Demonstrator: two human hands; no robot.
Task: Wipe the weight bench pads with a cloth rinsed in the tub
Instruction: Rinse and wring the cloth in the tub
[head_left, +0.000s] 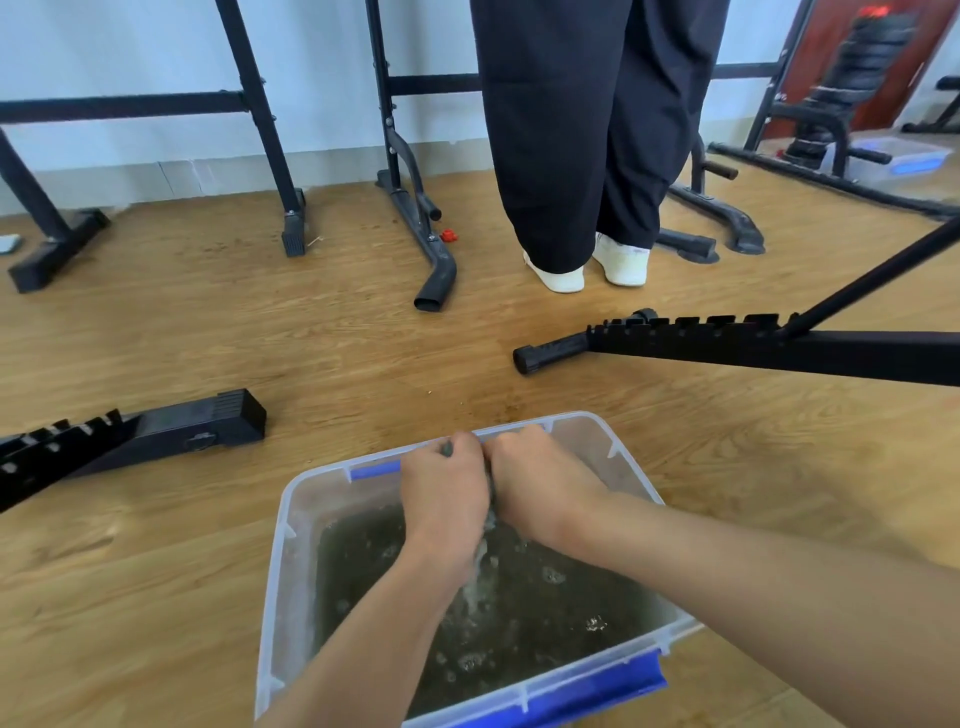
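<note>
Both hands, left (444, 486) and right (540, 480), clench the cloth (488, 514) above the tub (291, 519).

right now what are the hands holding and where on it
Both hands, left and right, grip a dark wet cloth bunched between them over the tub; which part of it cannot be told.

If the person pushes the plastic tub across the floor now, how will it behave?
The tub probably feels heavy, since dark water fills its lower part. The water would likely slosh. It should slide rather than tip, sitting low and wide on the smooth wooden floor.
</note>
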